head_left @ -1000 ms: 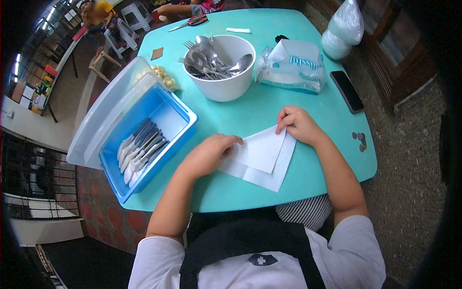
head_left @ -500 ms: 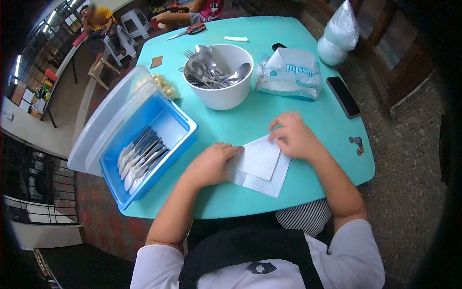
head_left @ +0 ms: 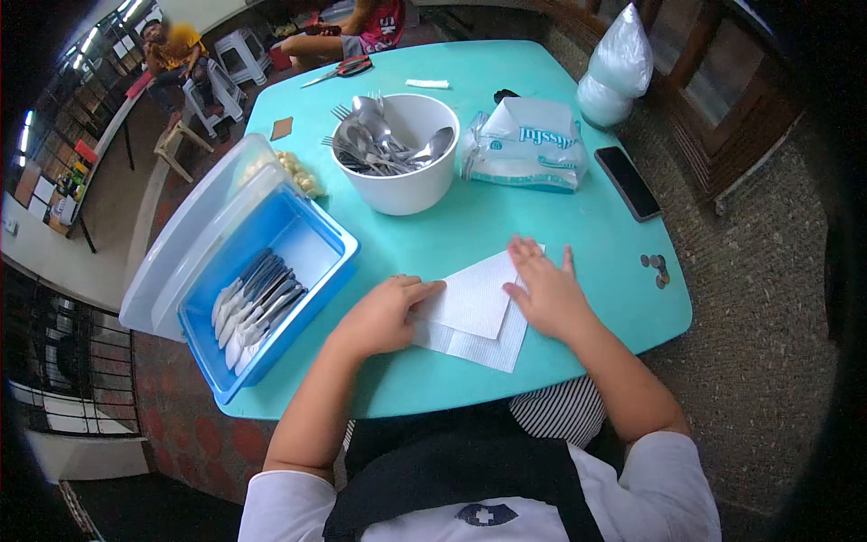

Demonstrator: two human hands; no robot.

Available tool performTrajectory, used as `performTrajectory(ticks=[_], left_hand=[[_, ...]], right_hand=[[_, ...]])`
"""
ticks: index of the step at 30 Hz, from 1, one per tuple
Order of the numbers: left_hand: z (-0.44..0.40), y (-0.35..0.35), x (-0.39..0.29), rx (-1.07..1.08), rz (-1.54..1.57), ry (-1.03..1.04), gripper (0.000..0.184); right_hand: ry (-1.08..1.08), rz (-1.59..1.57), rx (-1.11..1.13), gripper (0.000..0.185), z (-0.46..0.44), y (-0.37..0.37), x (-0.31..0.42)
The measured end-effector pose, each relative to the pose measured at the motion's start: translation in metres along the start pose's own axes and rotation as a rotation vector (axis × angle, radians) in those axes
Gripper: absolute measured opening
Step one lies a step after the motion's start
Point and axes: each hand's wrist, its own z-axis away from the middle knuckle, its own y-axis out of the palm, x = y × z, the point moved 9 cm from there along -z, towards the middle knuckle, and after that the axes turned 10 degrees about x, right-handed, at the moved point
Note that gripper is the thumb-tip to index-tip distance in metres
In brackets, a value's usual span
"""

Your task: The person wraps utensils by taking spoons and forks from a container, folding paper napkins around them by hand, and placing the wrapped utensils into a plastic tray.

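A white paper napkin (head_left: 476, 303) lies on the turquoise table, folded over so that two offset layers show. My left hand (head_left: 383, 314) rests on its left side, index finger stretched along the upper edge and the other fingers curled beneath the palm. On the right corner lies my right hand (head_left: 549, 294), flat with its fingers spread. A blue bin (head_left: 318, 262) at the left holds several pieces of cutlery wrapped in white napkins (head_left: 242, 316). Beyond the napkin is a white bucket (head_left: 397, 191) with loose forks and spoons (head_left: 384, 135).
A napkin pack (head_left: 524, 149), a phone (head_left: 629, 183) and coins (head_left: 658, 269) are on the right. Scissors (head_left: 340, 70) and a white strip (head_left: 427, 84) lie at the back. A filled plastic bag (head_left: 617, 72) stands back right. Two people sit beyond the table.
My right hand has opened from a pinch at the napkin's corner and now lies flat on it. My left hand stays at the left side. The whole view has shifted slightly.
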Motion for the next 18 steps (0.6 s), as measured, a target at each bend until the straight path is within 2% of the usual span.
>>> performTrajectory(ticks=[5,11,18], left_hand=[[0.004,0.002,-0.006,0.006,-0.108,-0.039,0.065],[0.040,0.010,-0.005,-0.145,-0.397,-0.152,0.064],[0.074,-0.008,-0.005,-0.125,-0.477,-0.263,0.056]], right_hand=[[0.052,0.009,-0.027,0.062,0.002,-0.002,-0.010],[0.040,-0.022,-0.037,0.061,0.002,0.000,-0.011],[0.042,-0.049,-0.031,0.065,0.002,0.001,-0.011]])
